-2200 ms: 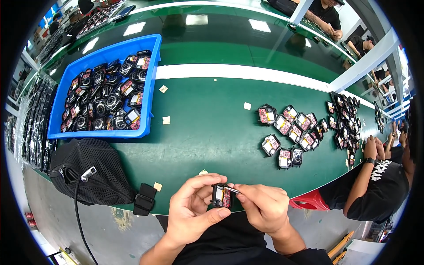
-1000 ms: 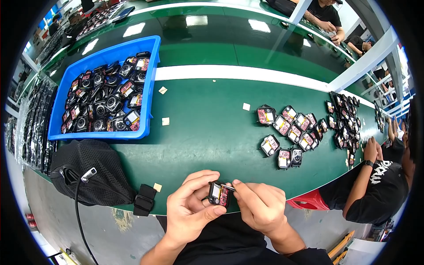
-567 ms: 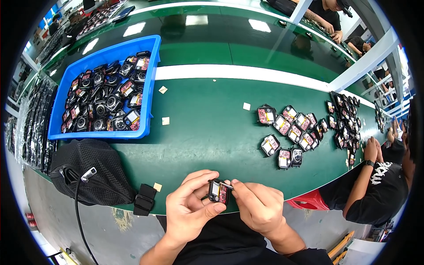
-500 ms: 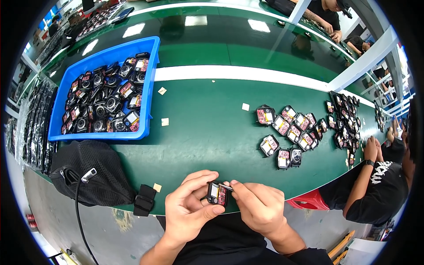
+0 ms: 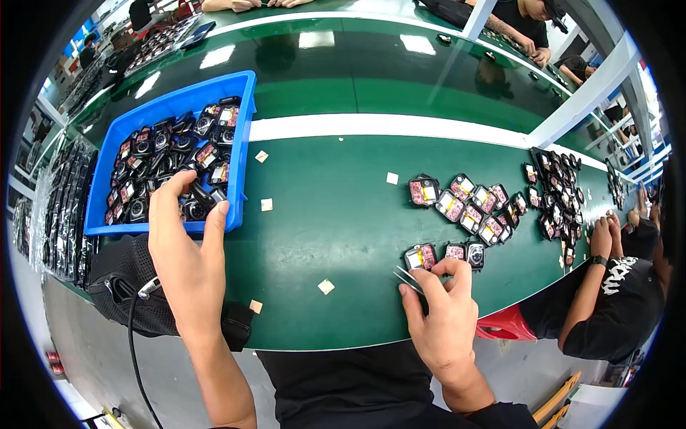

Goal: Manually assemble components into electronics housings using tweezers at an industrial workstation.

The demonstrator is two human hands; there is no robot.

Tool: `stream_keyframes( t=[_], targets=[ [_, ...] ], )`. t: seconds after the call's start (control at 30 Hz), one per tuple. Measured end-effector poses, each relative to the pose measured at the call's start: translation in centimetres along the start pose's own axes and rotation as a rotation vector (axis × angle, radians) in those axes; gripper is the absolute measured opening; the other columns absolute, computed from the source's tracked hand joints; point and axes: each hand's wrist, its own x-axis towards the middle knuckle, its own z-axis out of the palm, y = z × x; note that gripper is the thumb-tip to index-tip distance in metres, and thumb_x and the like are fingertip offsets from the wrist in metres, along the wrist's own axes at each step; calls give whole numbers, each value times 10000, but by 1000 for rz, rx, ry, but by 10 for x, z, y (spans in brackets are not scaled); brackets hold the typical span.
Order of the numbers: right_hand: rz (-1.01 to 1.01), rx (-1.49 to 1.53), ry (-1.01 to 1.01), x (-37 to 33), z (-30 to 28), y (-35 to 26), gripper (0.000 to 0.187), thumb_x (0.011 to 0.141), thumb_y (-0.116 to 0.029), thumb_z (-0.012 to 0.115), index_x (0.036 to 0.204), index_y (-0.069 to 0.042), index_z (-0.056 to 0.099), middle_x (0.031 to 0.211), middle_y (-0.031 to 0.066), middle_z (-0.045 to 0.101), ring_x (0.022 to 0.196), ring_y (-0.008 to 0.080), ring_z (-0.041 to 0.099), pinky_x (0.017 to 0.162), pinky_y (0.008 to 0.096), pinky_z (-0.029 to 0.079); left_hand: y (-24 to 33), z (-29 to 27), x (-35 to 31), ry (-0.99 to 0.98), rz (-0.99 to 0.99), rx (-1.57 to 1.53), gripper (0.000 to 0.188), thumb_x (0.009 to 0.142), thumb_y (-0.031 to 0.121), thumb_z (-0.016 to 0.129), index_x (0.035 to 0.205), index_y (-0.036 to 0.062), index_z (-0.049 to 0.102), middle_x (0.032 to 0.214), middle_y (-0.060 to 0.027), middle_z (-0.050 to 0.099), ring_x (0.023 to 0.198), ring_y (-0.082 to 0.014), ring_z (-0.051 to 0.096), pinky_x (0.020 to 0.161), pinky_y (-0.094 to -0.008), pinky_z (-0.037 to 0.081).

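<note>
My left hand reaches over the near right corner of the blue bin. Its thumb and fingers pinch a black watch case, which is tilted and partly hidden. The bin holds a heap of similar cases. My right hand grips metal tweezers, their tips apart and pointing up-left. Just beyond its fingertips lies an open watch case showing a pink and white inside; I cannot tell whether the fingers touch it. More open watch cases lie grouped beyond that hand.
Small pale paper squares dot the green table. A black mesh bag with a cord and a black strap sit at the left front. Stacked wrapped trays stand left of the bin. A co-worker sits at right by denser watch cases.
My left hand has gone from the watch case at the front edge to the bin. My right hand moved right with the tweezers. An open case now lies beside the group.
</note>
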Motion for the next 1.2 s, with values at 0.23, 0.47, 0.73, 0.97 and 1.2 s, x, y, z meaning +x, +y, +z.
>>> stream_keyframes(
  t=[0.23,0.47,0.73,0.97,1.2],
  targets=[
    [-29,100,-17,10,-1,3,246,814,-104,811,1030,-69,698,1172,84,638,673,267,690,563,379,543,-2,8,1,144,3,114,425,881,39,729,1282,-31,604,1270,-176,635,1255,-309,579,1099,-397,407],
    [-197,56,157,10,16,13,178,819,-68,811,975,-34,733,982,72,685,689,251,699,577,338,558,29,7,-51,-123,247,-215,373,805,-59,703,1173,-19,654,1279,-176,631,1291,-362,580,1100,-454,434],
    [-473,486,222,-1,5,-5,216,751,-66,862,930,-6,756,891,97,712,687,218,722,576,300,596,61,17,-118,-704,-480,-1517,594,963,65,711,1481,-20,433,1491,-180,481,1343,-292,547,1139,-426,441],
    [-411,563,129,-9,10,-11,313,759,-157,888,997,-16,743,939,97,668,684,191,689,561,280,581,63,27,-128,-502,-590,-1631,580,851,114,832,1311,-25,507,1292,-193,587,1251,-318,610,1057,-441,522],
    [-353,554,19,-11,9,4,395,790,-161,861,1097,0,673,958,134,612,655,208,622,510,314,530,56,29,-131,-346,-637,-1611,663,790,278,906,1253,-16,533,1205,-188,618,1131,-297,650,1035,-486,550]
  ],
)
